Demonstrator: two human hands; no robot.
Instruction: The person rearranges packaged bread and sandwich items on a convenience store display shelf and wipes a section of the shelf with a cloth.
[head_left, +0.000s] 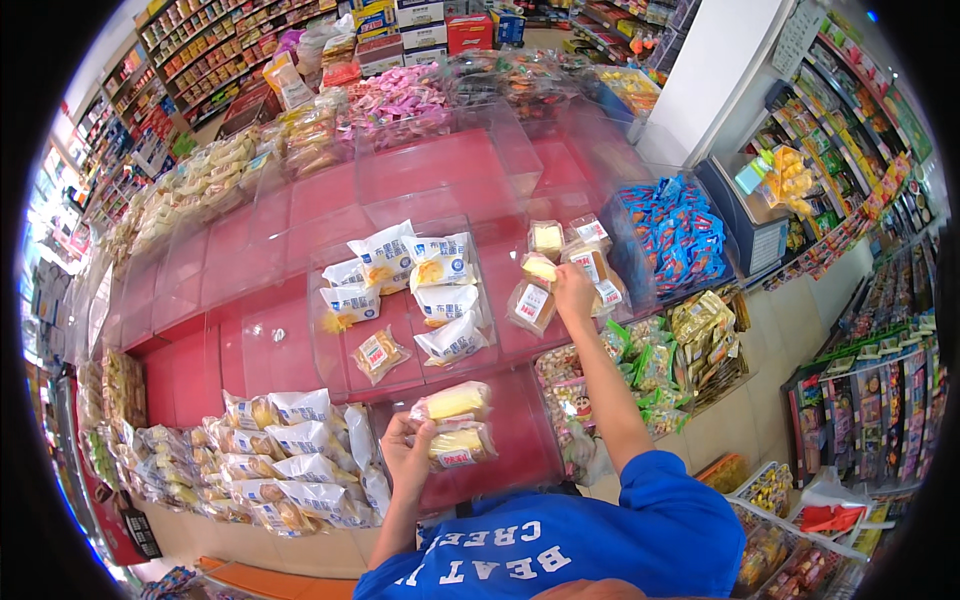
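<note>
My left hand (409, 451) holds two clear-wrapped yellow cakes, the upper cake (452, 402) lying just above the lower one (460, 447), over a red shelf section. Farther up and to the right, my right hand (574, 291) pinches a small wrapped pale yellow cake (539, 267). Around that hand lie a wrapped brown cake (532, 306) with a white label, another pale cake (546, 238) and several labelled brown packs (589, 264). White bread bags (442, 262) sit in a clear-walled section to the left, with one wrapped bread (381, 354) below them.
Clear plastic dividers (480, 300) part the red display shelf (442, 169). More bagged bread (304, 457) is piled at the lower left. A bin of blue snack packets (671, 236), green-topped bags (654, 367) and gold packets (701, 326) stand right. A white pillar (697, 75) rises behind.
</note>
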